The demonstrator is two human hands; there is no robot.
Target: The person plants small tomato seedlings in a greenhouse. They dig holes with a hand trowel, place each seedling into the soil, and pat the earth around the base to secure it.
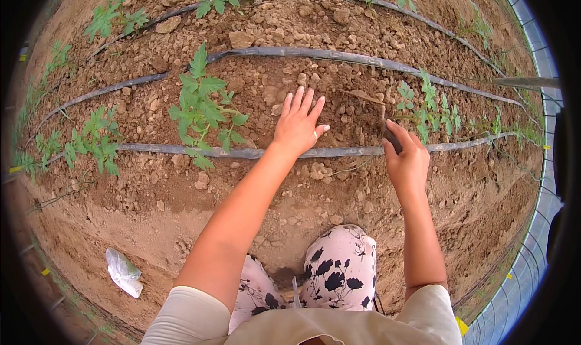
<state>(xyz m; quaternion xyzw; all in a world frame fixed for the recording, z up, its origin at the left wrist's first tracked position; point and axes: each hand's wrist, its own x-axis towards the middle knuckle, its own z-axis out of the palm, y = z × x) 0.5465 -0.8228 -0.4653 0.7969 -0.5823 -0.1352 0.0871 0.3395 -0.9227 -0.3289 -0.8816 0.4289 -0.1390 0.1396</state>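
My left hand (299,118) lies palm down on the loose brown soil (268,91), its fingers spread and a ring on one of them. In my right hand (406,157) is the dark handle of a small hand hoe (392,136). Its thin metal neck leads to a soil-covered blade (363,95), partly sunk in darker, freshly turned earth. A leafy tomato seedling (204,104) grows left of my left hand. Another seedling (426,107) stands just beyond and right of my right hand.
A black drip irrigation hose (340,152) passes beneath my left wrist; a second hose (290,51) runs beyond my hands, with a third farther back. More seedlings (95,138) grow to the left. A plastic bag (122,272) lies at lower left. My knee (340,268) is close to the bed.
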